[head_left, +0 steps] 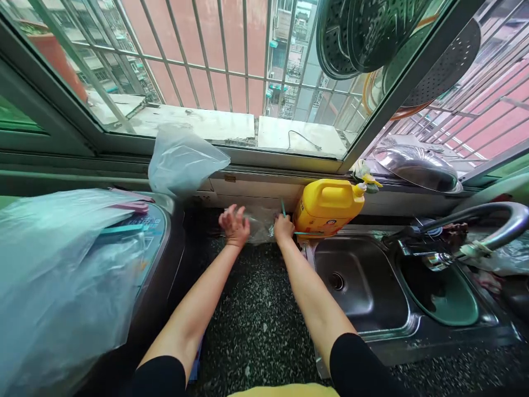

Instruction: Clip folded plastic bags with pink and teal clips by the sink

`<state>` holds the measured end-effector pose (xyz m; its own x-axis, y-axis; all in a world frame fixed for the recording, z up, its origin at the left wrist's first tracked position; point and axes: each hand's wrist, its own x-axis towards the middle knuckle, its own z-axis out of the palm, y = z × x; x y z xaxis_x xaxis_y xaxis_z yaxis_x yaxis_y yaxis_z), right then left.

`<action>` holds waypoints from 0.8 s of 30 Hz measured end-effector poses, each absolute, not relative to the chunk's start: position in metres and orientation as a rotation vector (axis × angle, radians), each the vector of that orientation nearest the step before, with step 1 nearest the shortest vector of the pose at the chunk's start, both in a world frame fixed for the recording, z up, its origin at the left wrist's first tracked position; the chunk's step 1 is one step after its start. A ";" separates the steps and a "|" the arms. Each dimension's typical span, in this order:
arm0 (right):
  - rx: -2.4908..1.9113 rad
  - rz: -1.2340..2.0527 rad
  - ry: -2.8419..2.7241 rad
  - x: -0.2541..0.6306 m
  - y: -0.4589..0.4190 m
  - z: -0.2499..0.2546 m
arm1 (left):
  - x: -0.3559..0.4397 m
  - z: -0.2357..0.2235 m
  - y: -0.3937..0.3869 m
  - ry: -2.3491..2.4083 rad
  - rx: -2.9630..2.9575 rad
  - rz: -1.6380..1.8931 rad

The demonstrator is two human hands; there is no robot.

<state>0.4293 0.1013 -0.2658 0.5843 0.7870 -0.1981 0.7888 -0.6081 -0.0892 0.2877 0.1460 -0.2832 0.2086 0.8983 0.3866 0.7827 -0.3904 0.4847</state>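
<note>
My right hand (pixel 284 228) is closed at the back of the counter, on a thin teal bag clip (pixel 282 206). One teal strip points up from the fist, and another sticks out to its right. A crumpled clear plastic bag (pixel 259 225) lies between my hands, its right end against my right fingers. To the left of that bag, my left hand (pixel 235 225) is raised with fingers spread and nothing in it. A yellow jug (pixel 329 207) stands just right of my right hand.
A steel sink (pixel 359 281) and curved faucet (pixel 496 212) are at the right, with a green basin (pixel 450 300). Large plastic bags (pixel 70 264) cover a surface at left, beside pink and teal clips. Another bag (pixel 184 160) hangs by the window sill.
</note>
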 end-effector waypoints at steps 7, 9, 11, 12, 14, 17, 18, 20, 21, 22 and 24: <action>2.872 -0.331 1.329 0.438 0.117 -0.293 | 0.309 -0.334 0.152 1.281 2.601 0.215; 2.879 -0.315 1.346 0.439 0.115 -0.298 | 0.314 -0.340 0.158 1.298 2.590 0.100; 2.884 -0.295 1.365 0.440 0.113 -0.300 | 0.318 -0.342 0.161 1.315 2.569 0.041; 2.885 -0.287 1.373 0.440 0.112 -0.300 | 0.320 -0.342 0.162 1.325 2.556 0.032; 2.888 -0.270 1.384 0.441 0.110 -0.298 | 0.323 -0.339 0.162 1.343 2.531 0.024; 2.882 -0.247 1.404 0.440 0.105 -0.291 | 0.326 -0.333 0.162 1.353 2.471 0.007; 2.871 -0.241 1.418 0.440 0.102 -0.288 | 0.326 -0.330 0.163 1.353 2.447 0.003; 2.840 -0.236 1.458 0.439 0.094 -0.282 | 0.328 -0.322 0.163 1.371 2.395 0.035; 2.822 -0.236 1.493 0.439 0.089 -0.278 | 0.329 -0.317 0.163 1.390 2.357 0.094; 2.803 -0.236 1.540 0.439 0.082 -0.274 | 0.329 -0.311 0.163 1.411 2.299 0.188; 2.767 -0.239 1.671 0.440 0.066 -0.264 | 0.330 -0.298 0.157 1.409 2.044 0.425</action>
